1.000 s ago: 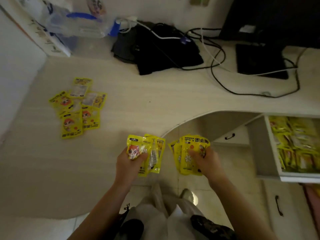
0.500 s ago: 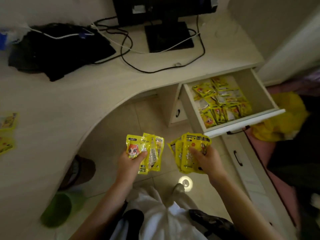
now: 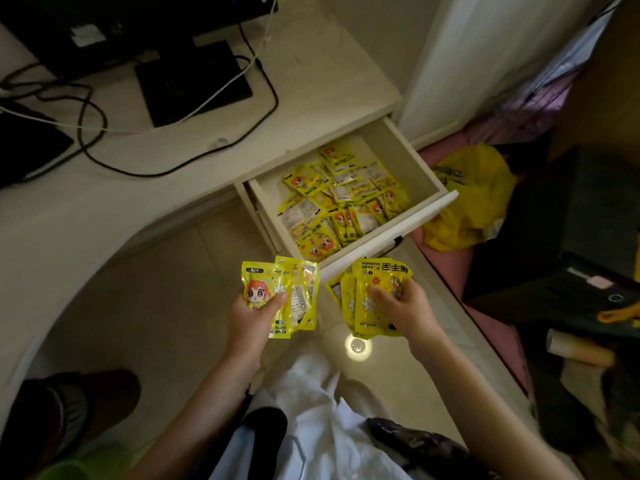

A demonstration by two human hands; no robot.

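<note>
My left hand (image 3: 251,320) grips a small fan of yellow hand-warmer packets (image 3: 294,296), the front one showing a red-haired cartoon face. My right hand (image 3: 401,308) holds a thicker stack of the same yellow packets (image 3: 362,289), thumb on top. Both hands hover over the floor just in front of an open white drawer (image 3: 391,233). The drawer holds several more yellow packets (image 3: 339,202) piled loosely.
A curved white desk (image 3: 138,188) runs along the left, with a monitor stand (image 3: 194,84) and black cables (image 3: 93,133) on it. A yellow plastic bag (image 3: 474,202) lies right of the drawer. Dark clutter fills the right side. A slipper (image 3: 69,407) sits at lower left.
My view has swung right, from the desk's left side with loose packets to the open drawer. Both hands keep their packets and now sit closer to the drawer front.
</note>
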